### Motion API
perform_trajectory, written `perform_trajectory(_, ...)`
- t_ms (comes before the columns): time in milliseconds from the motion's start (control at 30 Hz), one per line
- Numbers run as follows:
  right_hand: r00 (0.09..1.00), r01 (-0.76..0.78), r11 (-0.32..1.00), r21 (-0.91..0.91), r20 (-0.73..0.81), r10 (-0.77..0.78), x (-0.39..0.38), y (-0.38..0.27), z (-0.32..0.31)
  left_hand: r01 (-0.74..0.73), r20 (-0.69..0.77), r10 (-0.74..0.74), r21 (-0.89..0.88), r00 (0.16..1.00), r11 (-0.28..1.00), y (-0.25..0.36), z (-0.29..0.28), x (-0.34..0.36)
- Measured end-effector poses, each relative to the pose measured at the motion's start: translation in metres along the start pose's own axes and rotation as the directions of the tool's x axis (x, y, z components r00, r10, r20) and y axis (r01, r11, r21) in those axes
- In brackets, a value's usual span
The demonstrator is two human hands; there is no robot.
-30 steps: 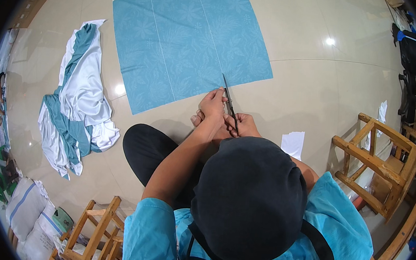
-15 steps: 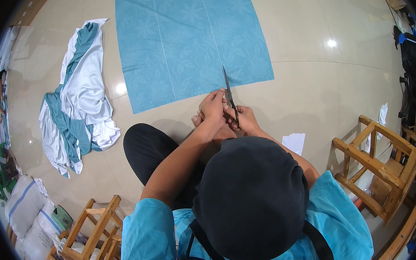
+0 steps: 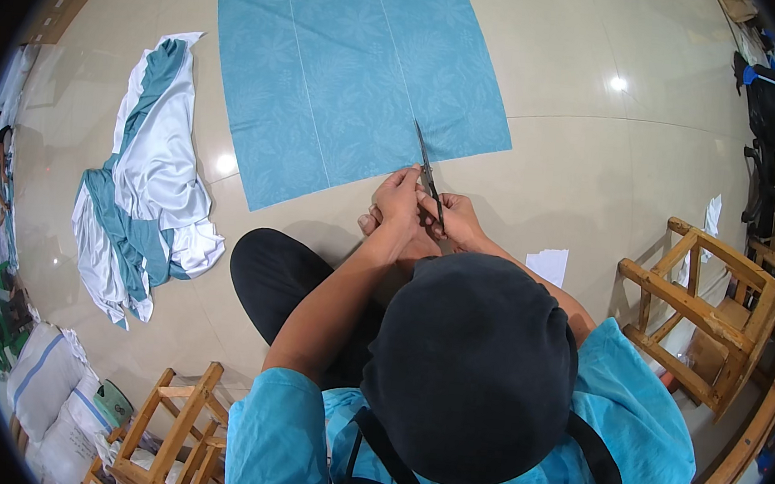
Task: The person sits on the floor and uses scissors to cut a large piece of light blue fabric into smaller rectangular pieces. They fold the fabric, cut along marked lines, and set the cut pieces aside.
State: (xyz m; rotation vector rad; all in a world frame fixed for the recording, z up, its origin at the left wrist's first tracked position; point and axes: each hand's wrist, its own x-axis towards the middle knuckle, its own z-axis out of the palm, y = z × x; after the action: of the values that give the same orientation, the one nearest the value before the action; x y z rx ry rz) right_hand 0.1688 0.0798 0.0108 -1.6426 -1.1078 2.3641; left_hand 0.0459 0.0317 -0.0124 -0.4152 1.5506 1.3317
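A blue fabric sheet [image 3: 327, 83] with a faint leaf pattern and two pale lengthwise lines lies spread on the floor. At its near edge, my right hand [image 3: 458, 218] is closed round the handles of dark scissors [image 3: 421, 145]. Their blades point away from me over the cloth, along the right-hand line, with the tip on or just above it. My left hand [image 3: 395, 199] is beside the scissors, its fingers pinched at the fabric's near edge close to the pivot. The fingertips are partly hidden.
Crumpled white and teal cloth [image 3: 152, 169] lies on the floor to the left. A white scrap [image 3: 547, 265] is right of my hands. Wooden stools stand at the right [image 3: 706, 294] and lower left [image 3: 175, 425], with white sacks [image 3: 45, 370] beyond the latter.
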Motion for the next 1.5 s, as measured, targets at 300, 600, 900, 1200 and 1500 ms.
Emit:
perform_trajectory(300,1.0,-0.019,1.0,0.011,-0.023,0.019,-0.007,-0.005,0.005,-0.008,-0.019,0.008,0.024,1.0,1.0,-0.004,0.0,0.006)
perform_trajectory(600,1.0,-0.012,1.0,0.01,0.009,0.012,-0.001,-0.008,0.001,0.007,0.008,-0.007,-0.011,1.0,1.0,-0.003,-0.002,0.005)
perform_trajectory(900,0.996,0.081,0.997,0.004,0.043,-0.081,0.016,-0.02,0.004,-0.019,0.027,0.021,-0.07,0.999,0.997,0.001,0.003,-0.004)
perform_trajectory(1200,0.998,0.065,0.998,-0.005,0.013,-0.065,0.017,-0.029,0.01,-0.032,0.061,0.037,-0.083,0.997,0.996,0.002,0.0,-0.009)
perform_trajectory(1500,0.996,0.087,0.995,-0.042,0.02,-0.087,0.017,-0.03,0.01,-0.03,0.061,0.034,-0.057,0.998,0.998,0.004,0.001,-0.01)
